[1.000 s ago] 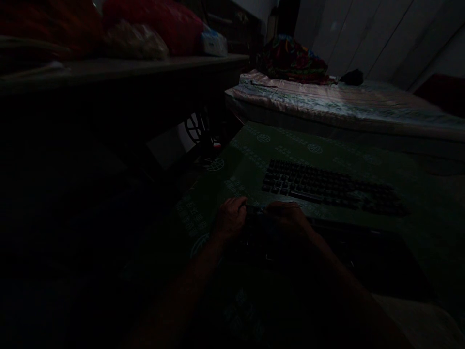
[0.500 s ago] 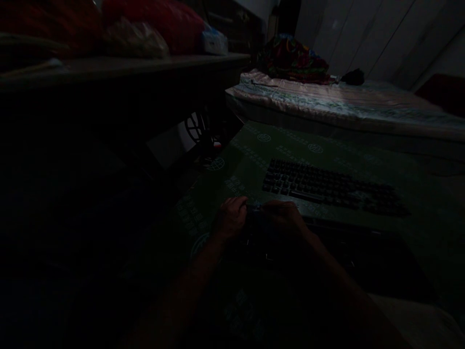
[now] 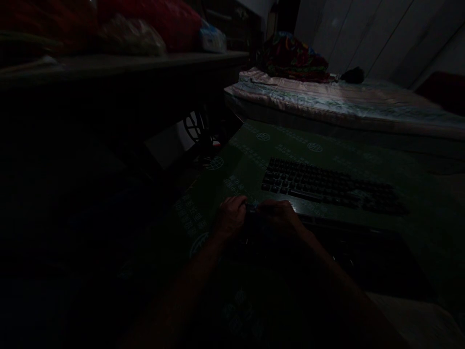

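Note:
In very dim light, a long black keyboard base (image 3: 378, 257) lies in front of me, its left part lost in shadow under my hands. My left hand (image 3: 232, 213) is curled over the far left end of this base, fingers bent around its edge. Close beside it, my right hand (image 3: 278, 213) is closed in a pinch above the same end. A small bluish glint shows between the two hands. Whatever the right fingers grip is too dark to name. Behind the base, dark keycaps (image 3: 308, 182) lie in rows like a keyboard layout.
Beneath everything is a green printed board (image 3: 240, 155). A bed with a striped sheet (image 3: 327, 102) stands beyond it, bearing a patterned cloth heap (image 3: 294, 58). At the left, a raised wooden shelf (image 3: 145, 63) holds red bags (image 3: 152, 19). Under it is a fan-like round grille (image 3: 192, 127).
My right hand has shifted slightly left and turned a little; the thin lines seen by its fingers no longer show. The left hand stays in place. The view has moved slightly.

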The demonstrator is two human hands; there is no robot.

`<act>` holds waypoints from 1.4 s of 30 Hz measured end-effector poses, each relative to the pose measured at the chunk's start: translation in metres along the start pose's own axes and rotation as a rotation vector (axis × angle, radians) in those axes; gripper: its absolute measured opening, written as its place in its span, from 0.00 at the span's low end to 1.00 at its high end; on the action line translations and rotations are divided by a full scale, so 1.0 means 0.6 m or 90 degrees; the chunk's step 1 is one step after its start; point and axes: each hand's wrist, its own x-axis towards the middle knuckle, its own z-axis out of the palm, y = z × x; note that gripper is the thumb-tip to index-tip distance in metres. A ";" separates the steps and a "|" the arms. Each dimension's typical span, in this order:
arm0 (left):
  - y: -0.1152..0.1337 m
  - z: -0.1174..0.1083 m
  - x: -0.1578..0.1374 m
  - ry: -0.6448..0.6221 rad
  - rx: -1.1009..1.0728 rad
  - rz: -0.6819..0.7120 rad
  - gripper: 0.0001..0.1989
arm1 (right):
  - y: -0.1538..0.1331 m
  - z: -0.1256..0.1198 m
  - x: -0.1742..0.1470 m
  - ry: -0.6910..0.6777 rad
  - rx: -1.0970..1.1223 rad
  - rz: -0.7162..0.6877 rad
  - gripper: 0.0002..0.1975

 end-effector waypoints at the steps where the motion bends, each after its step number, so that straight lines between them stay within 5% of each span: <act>1: 0.000 0.000 0.000 0.001 -0.001 0.001 0.13 | -0.001 0.001 0.000 0.002 0.017 0.005 0.08; 42: -0.004 -0.007 0.001 -0.032 -0.031 0.000 0.15 | -0.009 -0.010 0.005 0.012 0.105 0.023 0.08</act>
